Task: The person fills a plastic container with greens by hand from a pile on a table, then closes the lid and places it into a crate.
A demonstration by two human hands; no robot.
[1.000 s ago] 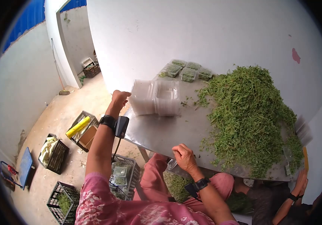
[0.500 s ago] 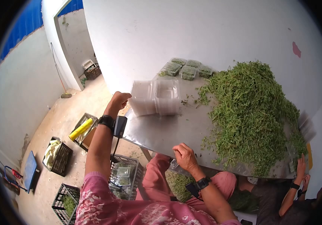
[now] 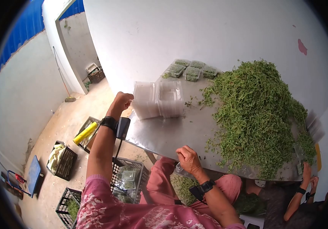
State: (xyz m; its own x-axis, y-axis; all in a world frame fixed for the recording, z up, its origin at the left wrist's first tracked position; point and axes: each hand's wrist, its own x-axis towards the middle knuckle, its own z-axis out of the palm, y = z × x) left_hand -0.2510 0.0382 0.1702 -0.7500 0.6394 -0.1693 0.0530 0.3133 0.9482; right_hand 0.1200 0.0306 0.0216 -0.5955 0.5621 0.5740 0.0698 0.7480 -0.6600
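Observation:
My left hand (image 3: 123, 101) is closed at the left side of a stack of clear plastic containers (image 3: 170, 98), its fingertips by the stack's edge; what it pinches is too small to make out. My right hand (image 3: 188, 158) is curled above the near edge of the metal table (image 3: 152, 133), with its fingertips hidden from view. A large heap of green stems (image 3: 251, 118) covers the table's right part. Behind the stack, several filled clear boxes (image 3: 191, 73) lie near the wall.
A co-worker's hands (image 3: 307, 173) are at the heap's near right corner. Below the table on the left stand a crate of packed boxes (image 3: 139, 171), a crate with a yellow roll (image 3: 84, 133), another black crate (image 3: 65, 164) and a blue cart (image 3: 33, 171).
The view has shifted slightly. The co-worker's hands have moved a little. My two hands stay nearly where they were.

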